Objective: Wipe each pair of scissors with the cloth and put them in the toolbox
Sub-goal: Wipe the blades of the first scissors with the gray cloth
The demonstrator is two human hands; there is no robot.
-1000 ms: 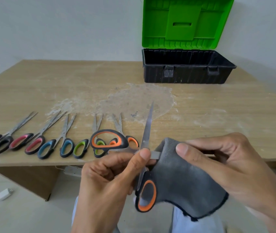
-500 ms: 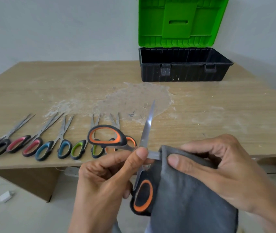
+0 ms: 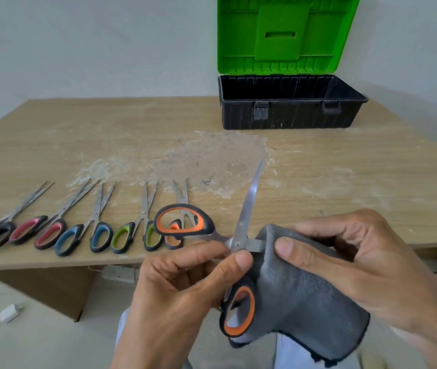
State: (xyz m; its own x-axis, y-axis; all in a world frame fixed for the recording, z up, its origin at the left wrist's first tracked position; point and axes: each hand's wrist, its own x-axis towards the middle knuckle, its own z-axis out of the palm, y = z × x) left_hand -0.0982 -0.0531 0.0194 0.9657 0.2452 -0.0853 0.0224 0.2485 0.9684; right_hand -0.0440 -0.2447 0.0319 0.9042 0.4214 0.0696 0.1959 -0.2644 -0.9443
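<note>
Nearest me, my left hand (image 3: 185,296) pinches the large orange-and-black-handled steel scissors (image 3: 236,245) at the pivot, thumb and forefinger clamped there, with one handle loop hanging toward 6 o'clock and the other out at 9. The scissors are spread wide: the free blade (image 3: 248,203) points up toward 12 to 1 o'clock, and the other runs flat toward 3, straight into the grey fleece cloth (image 3: 300,296). My right hand (image 3: 358,267) grips that cloth, its thumb pressing the fabric round the blade just beside the pivot. The wrapped blade's long axis leads away from my left grip, so I judge the coming stroke is a right-hand pull outward toward 3 o'clock, along the blade to its tip. Beyond, at 9 to 10 o'clock, a row of smaller colour-handled scissors (image 3: 100,233) lies on the worn wooden table (image 3: 345,182), blades pointing away from me. Far off at 12 to 1 o'clock stands the black plastic toolbox (image 3: 286,115), its green lid (image 3: 281,30) raised; I see no scissors inside, though its floor is hidden.
</note>
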